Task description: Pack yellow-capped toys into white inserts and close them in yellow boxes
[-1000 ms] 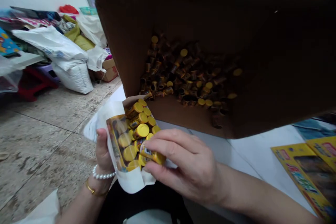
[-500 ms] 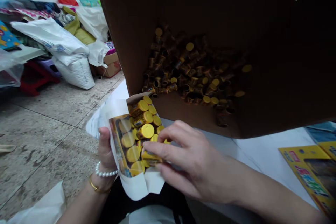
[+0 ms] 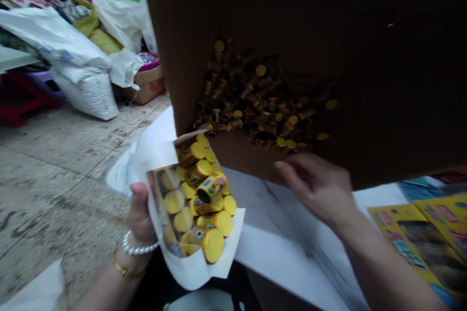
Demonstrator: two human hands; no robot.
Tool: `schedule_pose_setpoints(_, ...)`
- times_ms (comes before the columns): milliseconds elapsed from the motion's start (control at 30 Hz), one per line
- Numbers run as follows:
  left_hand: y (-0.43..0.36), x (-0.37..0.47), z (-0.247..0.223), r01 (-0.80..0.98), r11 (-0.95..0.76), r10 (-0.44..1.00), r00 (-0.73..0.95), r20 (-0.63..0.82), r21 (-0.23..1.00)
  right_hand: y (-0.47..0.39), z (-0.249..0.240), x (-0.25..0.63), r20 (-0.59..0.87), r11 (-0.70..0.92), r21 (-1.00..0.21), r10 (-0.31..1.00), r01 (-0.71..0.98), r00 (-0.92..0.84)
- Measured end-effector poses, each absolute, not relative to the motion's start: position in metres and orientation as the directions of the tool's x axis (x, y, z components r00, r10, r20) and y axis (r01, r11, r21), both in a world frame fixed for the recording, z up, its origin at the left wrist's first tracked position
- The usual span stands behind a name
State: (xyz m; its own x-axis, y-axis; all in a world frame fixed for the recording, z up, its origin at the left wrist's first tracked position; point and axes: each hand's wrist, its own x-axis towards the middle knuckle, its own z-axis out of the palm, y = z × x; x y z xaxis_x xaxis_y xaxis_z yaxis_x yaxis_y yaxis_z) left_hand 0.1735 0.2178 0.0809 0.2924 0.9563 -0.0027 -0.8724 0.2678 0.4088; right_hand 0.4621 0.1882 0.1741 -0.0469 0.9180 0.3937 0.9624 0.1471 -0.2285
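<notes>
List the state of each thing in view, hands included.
Small box: open, filled, tilted
Loose tub on top: lying, dark end showing
Large carton: open, partly filled
Carton tubs: jumbled, some yellow-capped
Left hand: gripping small box
Right hand: at carton's near edge, grip unclear
Yellow packs: lying flat
White sack: bulging

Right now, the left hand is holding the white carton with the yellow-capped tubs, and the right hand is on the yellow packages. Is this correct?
Not quite: the head view shows the right hand at the near edge of the big cardboard box, away from the yellow packages. The left hand is indeed holding the white carton with the yellow-capped tubs.
</notes>
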Motion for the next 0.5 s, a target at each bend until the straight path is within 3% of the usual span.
schedule_pose_setpoints(67,0.218,0.175,0.077,-0.858,0.214,0.974,0.227,-0.030,0.466,0.192,0.153,0.499,0.296,-0.203,0.060,0.939,0.977,0.177)
schedule_pose_setpoints(100,0.218,0.176,0.075,-0.853,0.191,0.979,0.200,-0.035,0.486,0.196,0.143,0.514,0.269,-0.261,0.138,0.938,0.955,0.218)
schedule_pose_setpoints(167,0.219,0.177,0.072,-0.840,0.172,0.982,0.185,-0.027,0.515,0.203,0.129,0.535,0.194,-0.273,0.164,0.951,0.948,0.240)
schedule_pose_setpoints(233,0.220,0.177,0.070,-0.830,0.171,0.981,0.194,-0.012,0.531,0.208,0.127,0.540,0.140,-0.271,-0.002,0.953,0.963,0.268)
schedule_pose_setpoints(367,0.221,0.176,0.069,-0.817,0.164,0.980,0.199,0.004,0.553,0.211,0.150,0.510,-0.015,-0.148,-0.611,0.984,0.778,0.175)
schedule_pose_setpoints(433,0.221,0.176,0.069,-0.812,0.165,0.980,0.201,0.003,0.560,0.208,0.165,0.482,0.040,-0.003,-0.744,0.998,0.668,0.048)
schedule_pose_setpoints(500,0.221,0.176,0.068,-0.807,0.190,0.975,0.223,-0.009,0.559,0.203,0.178,0.454,0.171,0.150,-0.768,0.985,0.622,-0.026)
